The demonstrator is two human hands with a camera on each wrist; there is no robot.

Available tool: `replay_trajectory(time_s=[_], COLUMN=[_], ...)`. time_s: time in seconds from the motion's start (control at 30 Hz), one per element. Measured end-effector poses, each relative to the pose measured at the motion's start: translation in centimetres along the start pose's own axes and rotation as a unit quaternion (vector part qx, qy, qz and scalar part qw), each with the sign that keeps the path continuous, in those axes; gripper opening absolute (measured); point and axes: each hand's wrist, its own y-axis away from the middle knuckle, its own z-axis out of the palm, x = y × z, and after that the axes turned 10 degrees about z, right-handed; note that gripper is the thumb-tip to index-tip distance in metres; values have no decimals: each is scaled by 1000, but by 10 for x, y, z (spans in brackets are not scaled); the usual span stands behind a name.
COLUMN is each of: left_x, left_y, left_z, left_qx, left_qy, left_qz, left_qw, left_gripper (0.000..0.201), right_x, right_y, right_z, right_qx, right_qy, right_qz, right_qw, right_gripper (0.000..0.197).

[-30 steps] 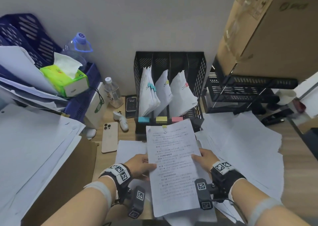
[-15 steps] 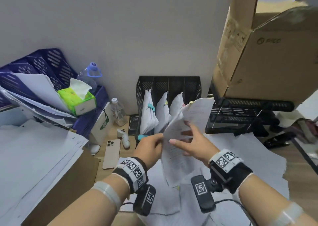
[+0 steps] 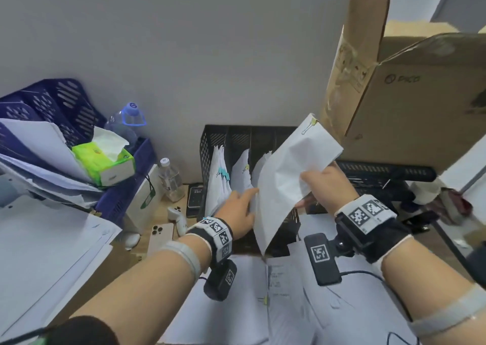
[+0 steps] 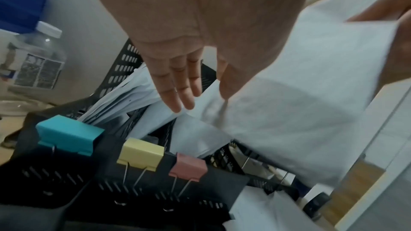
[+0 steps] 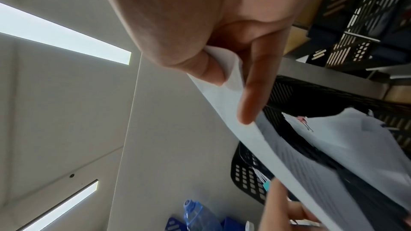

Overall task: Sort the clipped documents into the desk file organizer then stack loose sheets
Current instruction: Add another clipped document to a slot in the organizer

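The black mesh file organizer (image 3: 263, 137) stands against the wall, with clipped papers leaning in its slots. Teal (image 4: 66, 133), yellow (image 4: 140, 152) and pink (image 4: 189, 166) binder clips sit on its front edge. A white clipped document (image 3: 286, 176), with a yellow clip (image 3: 311, 125) at its top corner, hangs tilted over the right-hand slots. My right hand (image 3: 313, 184) pinches its right edge between thumb and fingers (image 5: 251, 94). My left hand (image 3: 247, 202) lies flat with straight fingers (image 4: 177, 94) against the document's left edge and the papers in the middle slot.
Loose sheets (image 3: 342, 313) and another clipped set (image 3: 278, 279) cover the desk below my wrists. A cardboard box (image 3: 420, 108) sits on a black tray rack (image 3: 381, 172) at right. Left are blue trays (image 3: 65, 102), a tissue box (image 3: 105, 163), bottles, a phone (image 3: 160, 239) and a paper stack (image 3: 39, 252).
The clipped document went from lying on the desk to upright over the organizer. My right hand carried it forward; my left hand let go of its edge and now lies flat against it.
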Motion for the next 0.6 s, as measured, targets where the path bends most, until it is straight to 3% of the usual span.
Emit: replay_trajectory(time_s=[0.13, 0.23, 0.3, 0.4, 0.6], left_x=[-10, -20, -30, -47, -69], left_y=[-38, -56, -64, -72, -70], left_z=[-3, -4, -7, -18, -48], left_qx=[-80, -100, -73, -5, 66], left_qy=[-103, -134, -129, -133, -111], left_qz=[-2, -39, -68, -59, -55], left_qw=[991, 985, 987, 989, 990], left_gripper=[71, 69, 55, 35, 33], right_x=[-16, -19, -20, -24, -38], right_y=[-8, -16, -21, -24, -49], right_z=[5, 16, 27, 44, 81], right_qx=[4, -19, -34, -63, -57], right_qy=[26, 62, 79, 103, 202], right_qz=[-11, -16, -10, -2, -31], right_qw=[1000, 998, 996, 993, 977], right_gripper=[25, 29, 31, 30, 38])
